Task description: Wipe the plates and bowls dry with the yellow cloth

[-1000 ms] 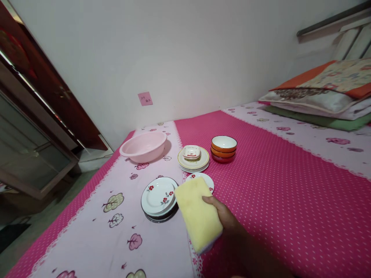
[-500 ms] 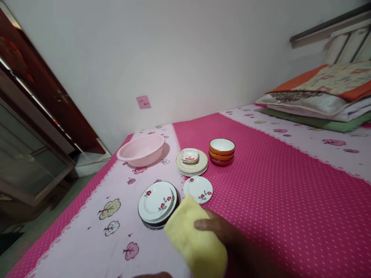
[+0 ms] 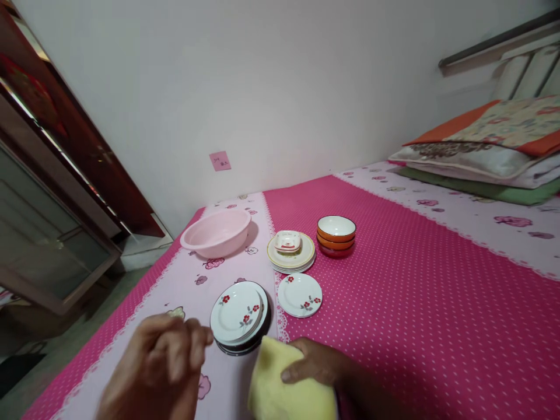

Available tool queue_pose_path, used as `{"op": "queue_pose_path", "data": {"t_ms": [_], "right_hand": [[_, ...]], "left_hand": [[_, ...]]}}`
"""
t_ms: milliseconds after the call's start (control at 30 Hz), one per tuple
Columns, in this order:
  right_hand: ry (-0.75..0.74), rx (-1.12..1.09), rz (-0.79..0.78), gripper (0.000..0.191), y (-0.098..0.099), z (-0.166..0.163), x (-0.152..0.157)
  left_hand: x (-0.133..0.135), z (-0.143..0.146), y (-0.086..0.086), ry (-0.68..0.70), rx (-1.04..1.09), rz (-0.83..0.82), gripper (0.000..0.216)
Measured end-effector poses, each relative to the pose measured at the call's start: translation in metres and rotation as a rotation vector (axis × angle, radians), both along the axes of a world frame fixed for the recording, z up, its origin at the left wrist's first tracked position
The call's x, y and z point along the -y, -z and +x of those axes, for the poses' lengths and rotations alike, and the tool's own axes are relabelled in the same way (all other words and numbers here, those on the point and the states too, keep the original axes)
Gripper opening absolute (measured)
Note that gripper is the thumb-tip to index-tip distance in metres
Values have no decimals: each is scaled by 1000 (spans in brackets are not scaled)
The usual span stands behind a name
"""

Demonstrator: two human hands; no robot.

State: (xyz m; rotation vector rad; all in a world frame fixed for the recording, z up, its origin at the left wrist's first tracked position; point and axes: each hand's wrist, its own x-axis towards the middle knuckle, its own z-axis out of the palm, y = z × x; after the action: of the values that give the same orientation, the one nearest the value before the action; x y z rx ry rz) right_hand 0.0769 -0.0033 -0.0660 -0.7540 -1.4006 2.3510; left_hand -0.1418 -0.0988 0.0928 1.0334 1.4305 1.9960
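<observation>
In the head view, my right hand (image 3: 310, 367) grips a yellow cloth (image 3: 284, 385), thumb on top, at the bottom centre. My left hand (image 3: 170, 356), blurred, is raised at lower left with fingers loosely bent and apart; nothing shows in it. Its fingertips come close to the left rim of a plate stack (image 3: 236, 312), white plates with red flowers over dark-edged ones; I cannot tell whether they touch. A white flowered plate (image 3: 300, 294) lies to the right of that stack. Behind it, small square dishes (image 3: 287, 241) sit on yellow-rimmed plates (image 3: 280, 256).
A pink basin (image 3: 216, 233) stands at the back left. Stacked orange and red bowls (image 3: 336, 236) are right of the yellow-rimmed plates. Folded bedding and pillows (image 3: 485, 154) lie at far right. A white wall (image 3: 280, 87) rises behind the pink patterned bedspread (image 3: 415, 303).
My left hand has come up from the bottom edge to beside the plate stack. My right hand and the yellow cloth have moved slightly down and left in view.
</observation>
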Motion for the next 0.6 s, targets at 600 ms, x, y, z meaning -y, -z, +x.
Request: {"op": "queue_pose_path", "data": {"t_ms": [600], "right_hand": [[48, -72, -121, 55, 11, -4, -5]], "left_hand": [[-80, -72, 101, -213, -657, -757, 60]]}}
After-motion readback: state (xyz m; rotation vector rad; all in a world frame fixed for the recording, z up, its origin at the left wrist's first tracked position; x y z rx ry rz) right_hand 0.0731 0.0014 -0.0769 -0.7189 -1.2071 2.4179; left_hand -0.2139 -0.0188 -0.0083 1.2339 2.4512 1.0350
